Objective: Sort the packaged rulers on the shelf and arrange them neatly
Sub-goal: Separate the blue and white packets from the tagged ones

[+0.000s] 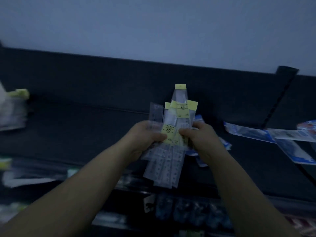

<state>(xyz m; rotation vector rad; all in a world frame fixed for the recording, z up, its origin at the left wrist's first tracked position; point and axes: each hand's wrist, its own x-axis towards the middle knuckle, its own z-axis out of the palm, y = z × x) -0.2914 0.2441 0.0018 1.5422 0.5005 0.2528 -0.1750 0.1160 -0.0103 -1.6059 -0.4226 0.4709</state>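
In the dim middle of the frame, both hands hold a fanned bundle of packaged rulers point(171, 120), clear sleeves with yellow labels. The tops spread toward the upper centre and the lower ends hang down between the forearms. The left hand point(145, 135) closes its grip on the left side of the bundle, thumb across the front and fingers curled behind. The right hand point(200, 137) pinches the right side, its thumb pressed on a yellow label. The bundle is lifted above the dark shelf point(85, 120), which runs across the frame under a pale wall point(153, 28). At the right of the frame, blue-and-white packets point(253, 132) lie scattered on the shelf, some just behind the right hand. At the left edge sit blurred packets point(13, 110), too smeared to tell apart. Along the bottom centre, more goods point(188, 212) show on a lower level, unclear in the dark.
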